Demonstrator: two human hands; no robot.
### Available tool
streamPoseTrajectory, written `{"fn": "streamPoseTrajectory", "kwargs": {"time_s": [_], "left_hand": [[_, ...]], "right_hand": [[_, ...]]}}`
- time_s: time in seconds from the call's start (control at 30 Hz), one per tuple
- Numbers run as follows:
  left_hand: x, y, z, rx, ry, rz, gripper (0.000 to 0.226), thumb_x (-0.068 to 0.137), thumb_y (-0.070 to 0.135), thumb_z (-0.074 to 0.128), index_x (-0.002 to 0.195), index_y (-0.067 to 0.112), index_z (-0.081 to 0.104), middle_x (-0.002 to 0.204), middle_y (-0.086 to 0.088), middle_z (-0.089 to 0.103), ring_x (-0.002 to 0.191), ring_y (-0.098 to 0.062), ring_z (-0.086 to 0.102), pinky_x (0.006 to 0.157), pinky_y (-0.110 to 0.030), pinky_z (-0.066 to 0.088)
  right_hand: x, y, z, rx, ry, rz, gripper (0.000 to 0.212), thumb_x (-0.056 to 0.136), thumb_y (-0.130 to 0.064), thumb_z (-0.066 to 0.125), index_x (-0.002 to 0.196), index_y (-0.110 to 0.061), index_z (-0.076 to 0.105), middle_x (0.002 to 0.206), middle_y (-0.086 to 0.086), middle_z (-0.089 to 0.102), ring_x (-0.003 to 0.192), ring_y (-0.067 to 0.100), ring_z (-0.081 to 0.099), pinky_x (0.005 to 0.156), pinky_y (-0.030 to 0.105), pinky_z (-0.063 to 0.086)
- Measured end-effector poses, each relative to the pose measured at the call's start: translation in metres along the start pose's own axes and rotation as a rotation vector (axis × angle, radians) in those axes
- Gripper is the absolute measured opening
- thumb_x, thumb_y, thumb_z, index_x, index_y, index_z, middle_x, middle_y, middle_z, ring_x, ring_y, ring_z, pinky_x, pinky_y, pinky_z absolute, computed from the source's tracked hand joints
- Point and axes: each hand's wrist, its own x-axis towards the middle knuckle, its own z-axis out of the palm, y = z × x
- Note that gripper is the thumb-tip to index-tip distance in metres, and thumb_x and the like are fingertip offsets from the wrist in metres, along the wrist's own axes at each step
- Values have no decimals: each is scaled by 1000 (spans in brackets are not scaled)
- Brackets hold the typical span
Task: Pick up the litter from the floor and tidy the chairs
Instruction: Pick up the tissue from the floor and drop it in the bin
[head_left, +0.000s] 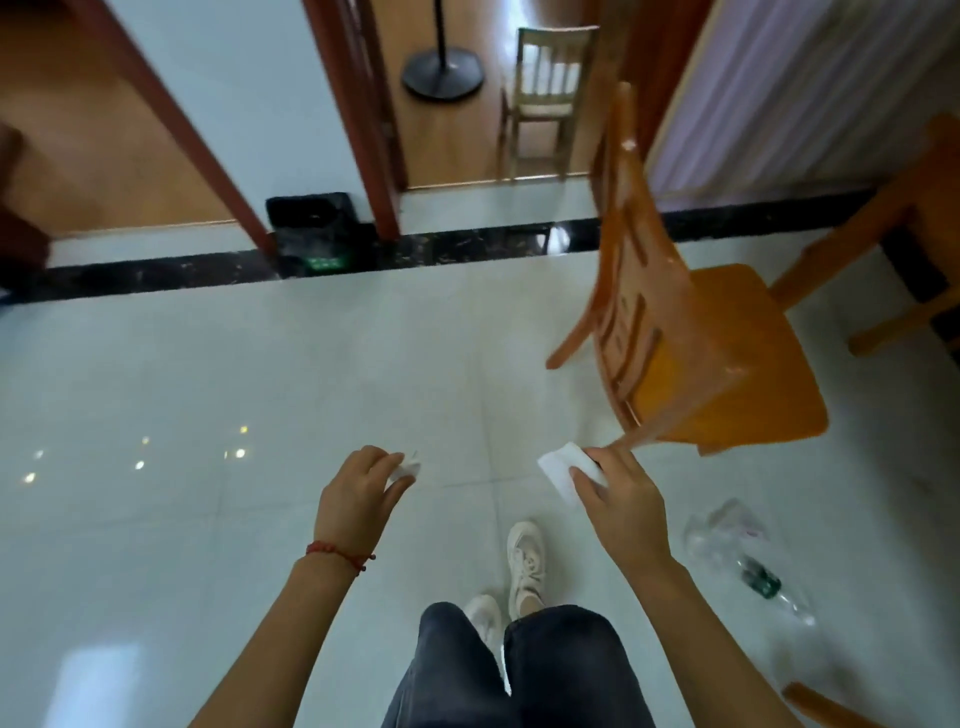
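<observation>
My left hand (358, 493) is closed around a small crumpled white paper (407, 466), held above the pale tiled floor. A flat white tissue (561, 470) is pinched in my right hand (623, 499). Just beyond my right hand stands an orange wooden chair (691, 332), its back toward me and its seat to the right. On the floor to my right lies a crushed clear plastic bottle (748, 561) with a green label. A black waste bin (314, 234) sits against the wall ahead.
A second orange chair or table leg (893, 228) stands at far right. Through the doorway ahead are a pale wooden chair (545, 98) and a black round stand base (442, 78). Another curved orange chair part (821, 706) shows at bottom right.
</observation>
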Motion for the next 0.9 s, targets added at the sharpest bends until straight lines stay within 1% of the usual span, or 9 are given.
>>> {"fn": "streamPoseTrajectory", "kwargs": {"time_s": [0.1,0.23,0.3,0.47,0.57,0.67,0.73,0.8,0.9], "left_hand": [[7,-24,-16,0,59,-91,27,60,4,84,81,-1,69,73,-13,63,62,-29,61,48,-29,51],[31,-49,-26,10,120,-163,27,59,3,84,81,-2,69,73,-13,63,62,-28,61,47,-28,50],[48,-60,-30,21,152,-186,28,58,3,85,81,-2,69,73,-13,63,62,-28,61,47,-28,50],[96,-85,-43,46,203,-246,30,58,3,84,83,-3,69,73,-14,64,62,-28,62,50,-29,52],[125,-106,-50,35,222,-281,27,62,5,83,84,-3,69,74,-14,63,63,-28,61,50,-31,54],[153,-135,-56,34,236,-313,24,67,8,80,85,-2,69,75,-13,63,63,-28,61,49,-33,54],[173,-158,-62,28,238,-331,26,64,6,82,85,-2,69,75,-13,63,63,-28,61,49,-33,55],[197,-185,-68,32,230,-332,29,60,4,84,84,-3,69,74,-14,64,62,-29,62,50,-32,54],[236,-234,-80,19,235,-325,27,60,5,84,83,-1,69,72,-13,63,61,-28,61,49,-31,53]], "right_hand": [[37,-24,17,37,-56,-106,19,78,-8,71,96,-3,65,86,11,65,70,14,53,57,8,37],[93,-48,43,42,-92,-225,19,76,-6,73,93,-2,65,81,11,65,65,20,59,55,19,44],[123,-59,55,27,-104,-268,19,74,-6,74,91,-3,66,79,11,65,62,24,61,52,22,46],[197,-86,76,47,-150,-358,18,75,-7,74,91,-3,65,80,11,65,61,22,60,51,24,51],[237,-104,92,66,-199,-394,17,77,-6,71,92,-2,64,81,12,63,62,24,60,49,31,55],[274,-124,115,56,-221,-411,18,76,-4,72,91,-2,64,80,11,62,61,24,59,49,29,54],[296,-141,133,42,-229,-421,19,74,-4,74,89,-3,64,79,10,62,59,23,59,48,27,52],[321,-159,154,31,-227,-407,19,72,-3,74,88,-3,64,78,9,61,57,24,58,48,23,45],[359,-189,191,15,-210,-380,18,72,-4,74,88,-4,65,77,8,61,56,22,56,49,20,40]]}}
